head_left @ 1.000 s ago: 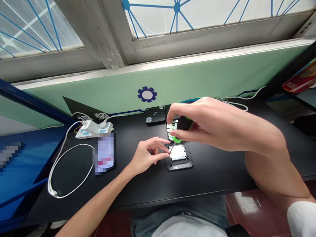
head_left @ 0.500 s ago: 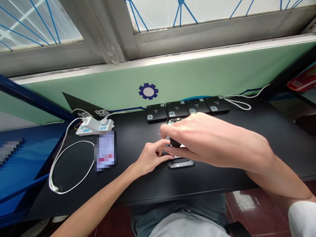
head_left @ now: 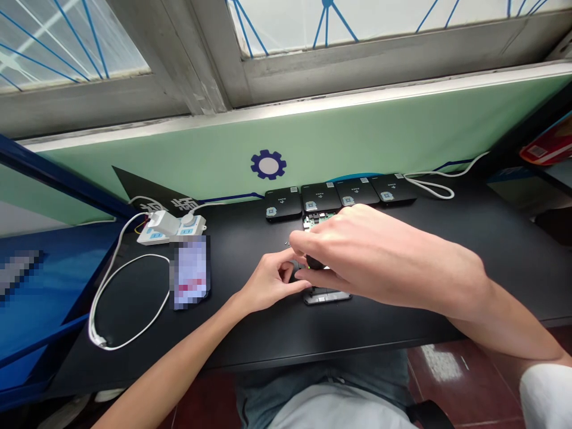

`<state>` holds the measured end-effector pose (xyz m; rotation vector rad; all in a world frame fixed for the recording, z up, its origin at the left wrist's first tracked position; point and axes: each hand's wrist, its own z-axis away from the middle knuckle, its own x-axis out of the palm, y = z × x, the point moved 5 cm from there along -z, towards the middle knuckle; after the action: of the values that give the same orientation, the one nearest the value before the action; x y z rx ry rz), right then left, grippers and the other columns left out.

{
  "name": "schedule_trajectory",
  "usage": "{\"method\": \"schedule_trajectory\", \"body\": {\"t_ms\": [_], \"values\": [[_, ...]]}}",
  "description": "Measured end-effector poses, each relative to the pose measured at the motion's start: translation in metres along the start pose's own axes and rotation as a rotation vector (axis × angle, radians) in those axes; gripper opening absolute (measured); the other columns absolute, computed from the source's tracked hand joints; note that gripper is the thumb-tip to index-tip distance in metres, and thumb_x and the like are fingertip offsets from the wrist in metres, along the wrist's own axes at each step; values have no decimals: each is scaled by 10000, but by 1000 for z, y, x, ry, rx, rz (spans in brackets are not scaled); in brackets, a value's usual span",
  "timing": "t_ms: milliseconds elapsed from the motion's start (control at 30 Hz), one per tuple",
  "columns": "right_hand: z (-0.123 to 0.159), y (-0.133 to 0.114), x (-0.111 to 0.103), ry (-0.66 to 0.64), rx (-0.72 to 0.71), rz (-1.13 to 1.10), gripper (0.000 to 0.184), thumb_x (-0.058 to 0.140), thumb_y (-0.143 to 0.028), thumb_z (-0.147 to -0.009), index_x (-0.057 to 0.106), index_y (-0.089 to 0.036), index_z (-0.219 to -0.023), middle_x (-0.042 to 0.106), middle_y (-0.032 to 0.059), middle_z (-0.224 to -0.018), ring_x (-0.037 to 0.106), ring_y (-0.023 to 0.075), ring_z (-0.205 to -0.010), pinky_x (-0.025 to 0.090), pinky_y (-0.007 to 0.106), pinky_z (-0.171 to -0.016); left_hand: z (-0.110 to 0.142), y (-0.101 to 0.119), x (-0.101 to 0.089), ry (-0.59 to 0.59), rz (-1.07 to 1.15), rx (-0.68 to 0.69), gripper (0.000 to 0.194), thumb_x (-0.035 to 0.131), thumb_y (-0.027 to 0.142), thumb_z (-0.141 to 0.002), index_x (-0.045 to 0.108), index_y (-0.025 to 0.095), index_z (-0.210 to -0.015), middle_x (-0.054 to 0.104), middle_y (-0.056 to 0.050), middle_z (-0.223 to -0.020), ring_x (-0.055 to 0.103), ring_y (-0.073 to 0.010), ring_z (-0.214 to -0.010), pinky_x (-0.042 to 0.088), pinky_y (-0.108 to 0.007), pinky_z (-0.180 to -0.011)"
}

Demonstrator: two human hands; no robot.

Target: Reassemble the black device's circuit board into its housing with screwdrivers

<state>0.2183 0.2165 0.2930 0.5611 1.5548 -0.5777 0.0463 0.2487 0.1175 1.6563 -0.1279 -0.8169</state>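
Note:
An opened black electronic device point(head_left: 328, 297) lies on the desk, with its green circuit board point(head_left: 314, 220) exposed at the far end. My left hand point(head_left: 268, 283) grips its left edge, thumb near the front and fingers curled further back. Above the device, my right hand point(head_left: 384, 253) is wrapped round a dark, round-handled tool point(head_left: 314, 262), which looks like a screwdriver; its tip is hidden. The right hand covers most of the device's middle. A few tiny screws point(head_left: 286, 243) lie just left of the board.
Several closed black devices point(head_left: 283, 204) stand in a row against the green panel point(head_left: 214, 155). On the left are a white power strip point(head_left: 192, 228), a looped white cable point(head_left: 134, 259) and a blurred phone-like object point(head_left: 191, 273). Another white cable point(head_left: 440, 193) lies at the back right.
My right hand has shifted slightly left with the tool, and a little more of the circuit board shows. My left fingers have bent and moved slightly along the device's edge.

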Motion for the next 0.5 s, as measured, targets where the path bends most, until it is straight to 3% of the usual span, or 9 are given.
{"method": "schedule_trajectory", "body": {"t_ms": [100, 167, 267, 367, 500], "values": [[-3, -1, -1, -2, 52, 55, 458, 620, -400, -1145, 558, -241, -721, 510, -28, -580, 327, 180, -513, 186, 382, -579, -1, 12, -3, 44, -90, 96, 301, 894, 315, -842, 785, 206, -1100, 666, 37, -727, 573, -151, -625, 484, -272, -615], [-3, -3, -2, -1, 69, 41, 501, 589, -439, -1148, 548, -237, -691, 533, -10, -586, 335, 179, -519, 182, 382, -586, 0, 21, -1, 58, -164, 189, 361, 898, 319, -823, 778, 214, -1147, 738, -17, -894, 661, -211, -789, 562, -317, -712], [2, -4, -4, 0, 77, -54, 333, 593, -353, -1081, 578, -228, -772, 641, 8, -702, 406, 174, -562, 206, 374, -604, 1, 27, 8, 36, -236, 244, 525, 905, 325, -818, 736, 225, -1305, 774, -97, -1190, 709, -336, -1100, 639, -446, -922], [5, -4, -3, -51, 63, -104, 174, 629, -294, -1028, 581, -230, -873, 673, -3, -763, 436, 174, -584, 221, 370, -600, 3, 25, 19, -12, -261, 206, 607, 885, 276, -839, 682, 237, -1410, 746, -121, -1354, 690, -382, -1241, 645, -518, -1023], [5, -4, -1, -81, 46, -56, 283, 485, -320, -1179, 563, -241, -918, 589, -37, -674, 376, 177, -533, 203, 382, -577, 4, 23, 26, -28, -274, 198, 595, 872, 280, -876, 677, 253, -1437, 745, -124, -1384, 653, -426, -1350, 638, -577, -1074]]}}
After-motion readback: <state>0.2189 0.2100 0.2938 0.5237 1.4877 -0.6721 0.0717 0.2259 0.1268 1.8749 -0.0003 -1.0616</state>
